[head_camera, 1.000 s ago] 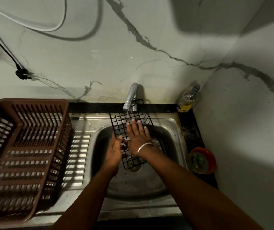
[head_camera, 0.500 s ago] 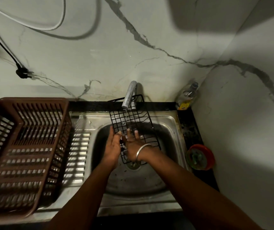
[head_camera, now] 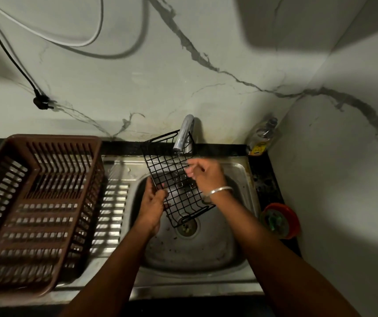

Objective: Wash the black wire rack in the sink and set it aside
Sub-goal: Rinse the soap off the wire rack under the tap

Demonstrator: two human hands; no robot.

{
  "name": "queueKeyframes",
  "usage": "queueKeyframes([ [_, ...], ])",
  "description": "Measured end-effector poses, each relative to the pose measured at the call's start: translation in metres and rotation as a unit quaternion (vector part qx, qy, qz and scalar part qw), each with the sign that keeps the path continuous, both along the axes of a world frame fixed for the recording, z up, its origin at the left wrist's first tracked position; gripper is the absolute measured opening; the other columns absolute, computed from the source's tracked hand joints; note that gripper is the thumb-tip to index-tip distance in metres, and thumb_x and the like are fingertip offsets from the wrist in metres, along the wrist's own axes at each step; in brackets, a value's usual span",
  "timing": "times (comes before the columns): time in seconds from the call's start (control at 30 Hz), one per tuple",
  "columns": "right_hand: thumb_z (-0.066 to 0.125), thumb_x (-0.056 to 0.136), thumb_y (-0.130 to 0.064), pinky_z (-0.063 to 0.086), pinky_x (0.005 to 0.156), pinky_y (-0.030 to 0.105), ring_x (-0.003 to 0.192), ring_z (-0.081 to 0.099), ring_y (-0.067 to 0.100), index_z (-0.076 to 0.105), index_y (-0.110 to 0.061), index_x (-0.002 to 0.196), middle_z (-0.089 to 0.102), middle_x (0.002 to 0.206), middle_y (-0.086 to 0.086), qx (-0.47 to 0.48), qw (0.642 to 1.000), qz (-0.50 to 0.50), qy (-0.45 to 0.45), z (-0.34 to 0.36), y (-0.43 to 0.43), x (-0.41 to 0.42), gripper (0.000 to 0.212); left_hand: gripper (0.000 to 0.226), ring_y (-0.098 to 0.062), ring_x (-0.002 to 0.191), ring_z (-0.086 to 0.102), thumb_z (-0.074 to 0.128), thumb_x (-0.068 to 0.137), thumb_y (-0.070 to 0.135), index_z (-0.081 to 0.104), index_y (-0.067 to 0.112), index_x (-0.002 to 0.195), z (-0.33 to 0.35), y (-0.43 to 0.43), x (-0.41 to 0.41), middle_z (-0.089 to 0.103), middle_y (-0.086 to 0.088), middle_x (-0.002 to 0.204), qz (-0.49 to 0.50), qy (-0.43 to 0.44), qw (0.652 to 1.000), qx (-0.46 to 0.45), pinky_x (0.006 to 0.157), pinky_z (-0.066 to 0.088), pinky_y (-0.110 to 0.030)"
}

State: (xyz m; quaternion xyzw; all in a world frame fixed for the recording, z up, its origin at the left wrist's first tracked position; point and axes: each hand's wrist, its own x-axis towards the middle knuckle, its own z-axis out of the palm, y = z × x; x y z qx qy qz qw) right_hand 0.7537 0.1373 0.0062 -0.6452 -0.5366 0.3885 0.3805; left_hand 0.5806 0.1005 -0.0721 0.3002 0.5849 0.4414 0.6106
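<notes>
The black wire rack [head_camera: 167,170] is held tilted over the steel sink [head_camera: 240,170], its far end under the chrome tap [head_camera: 184,131], where a thin stream of water falls on the grid. My left hand [head_camera: 152,202] grips the rack's left edge, thumb over the wires. My right hand [head_camera: 206,173], with a silver bangle at the wrist, is over the rack's right side with curled fingertips on the wires; whether it grips them is unclear.
A brown plastic dish basket [head_camera: 34,202] stands on the ribbed drainboard [head_camera: 112,202] to the left. A soap bottle [head_camera: 263,138] is in the back right corner, a red round holder [head_camera: 281,219] on the right counter. Cables hang on the marble wall.
The rack has shifted left and tilted more under the tap. My right hand slid from the rack's near middle up to its far right side. My left hand keeps its hold on the left edge.
</notes>
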Motion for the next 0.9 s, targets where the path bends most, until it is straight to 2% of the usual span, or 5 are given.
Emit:
queueKeyframes([
  [0.1, 0.060, 0.097, -0.003, 0.064, 0.073, 0.039, 0.079, 0.072, 0.020, 0.073, -0.028, 0.096, 0.075, 0.089, 0.004, 0.034, 0.994, -0.082, 0.061, 0.014, 0.036, 0.009, 0.028, 0.076, -0.033, 0.142, 0.051, 0.060, 0.102, 0.007, 0.028, 0.035, 0.165, -0.004, 0.009, -0.007, 0.049, -0.007, 0.160, -0.003, -0.005, 1.000, 0.007, 0.117, 0.041, -0.062],
  [0.37, 0.058, 0.094, 0.001, 0.061, 0.076, 0.039, 0.074, 0.066, 0.016, 0.073, -0.028, 0.080, 0.070, 0.077, -0.005, -0.016, 0.998, -0.050, -0.044, 0.016, 0.118, 0.013, 0.036, 0.075, -0.036, 0.135, 0.056, 0.059, 0.092, -0.001, 0.037, 0.022, 0.160, -0.021, 0.017, -0.027, 0.057, -0.011, 0.153, 0.019, -0.027, 0.999, -0.006, 0.113, 0.044, -0.062],
  [0.47, 0.060, 0.097, -0.006, 0.048, 0.071, 0.025, 0.086, 0.068, 0.025, 0.080, -0.015, 0.100, 0.073, 0.084, 0.005, -0.042, 0.993, 0.011, -0.112, 0.009, 0.129, 0.010, 0.021, 0.073, -0.028, 0.118, 0.060, 0.055, 0.093, -0.007, 0.038, 0.019, 0.159, -0.022, 0.018, -0.030, 0.062, -0.010, 0.146, 0.034, -0.041, 0.999, -0.004, 0.088, 0.053, -0.041],
  [0.67, 0.059, 0.103, -0.011, 0.044, 0.083, 0.024, 0.097, 0.061, 0.023, 0.069, -0.012, 0.127, 0.068, 0.110, 0.010, -0.093, 0.979, 0.083, -0.162, 0.005, 0.131, -0.002, 0.027, 0.071, -0.027, 0.109, 0.061, 0.058, 0.079, 0.001, 0.054, 0.025, 0.146, -0.027, 0.021, -0.033, 0.067, -0.008, 0.136, 0.055, -0.069, 0.996, 0.006, 0.080, 0.048, -0.038],
  [0.9, 0.054, 0.099, -0.003, 0.048, 0.100, 0.038, 0.121, 0.060, 0.035, 0.061, -0.003, 0.133, 0.063, 0.129, 0.020, -0.140, 0.952, 0.131, -0.237, 0.004, 0.136, -0.004, 0.034, 0.056, -0.023, 0.098, 0.057, 0.050, 0.094, -0.010, 0.066, 0.028, 0.132, -0.035, 0.018, -0.030, 0.068, -0.005, 0.123, 0.039, -0.065, 0.997, 0.009, 0.070, 0.045, -0.033],
])
